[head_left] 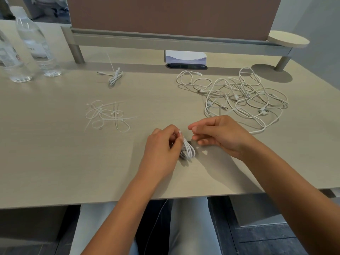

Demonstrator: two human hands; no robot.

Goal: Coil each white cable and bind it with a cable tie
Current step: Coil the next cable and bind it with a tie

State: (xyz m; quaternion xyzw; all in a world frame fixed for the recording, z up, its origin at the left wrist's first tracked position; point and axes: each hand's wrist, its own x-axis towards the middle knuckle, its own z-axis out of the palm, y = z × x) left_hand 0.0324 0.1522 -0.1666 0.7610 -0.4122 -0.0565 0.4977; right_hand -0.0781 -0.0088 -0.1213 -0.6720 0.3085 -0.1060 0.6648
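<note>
My left hand point(161, 144) has its grip closed around a coiled white cable point(187, 150), pinched near the top of the bundle where a plug end pokes up past my fingers; the loops hang down and touch the desk point(73, 162) just in front of me. My right hand point(219, 133) hovers just beside it, fingers loosely curled and holding nothing that I can make out.

This cable looks light, limp and a bit springy, so I judge the loops will fan apart if I slacken my pinch. The best place to hold is across the middle of the bundle, squeezing all strands together and leaving a waist free for the tie.

The loose cable ties point(108, 115) lie to my left, well apart from the coil; they are thin, smooth and flat on the desk, probably fiddly to lift, so a raised tail is the easiest place to pinch one. One bound cable point(115, 78) sits farther back, and the tangled pile of cables point(242, 94) waits to my right.
</note>
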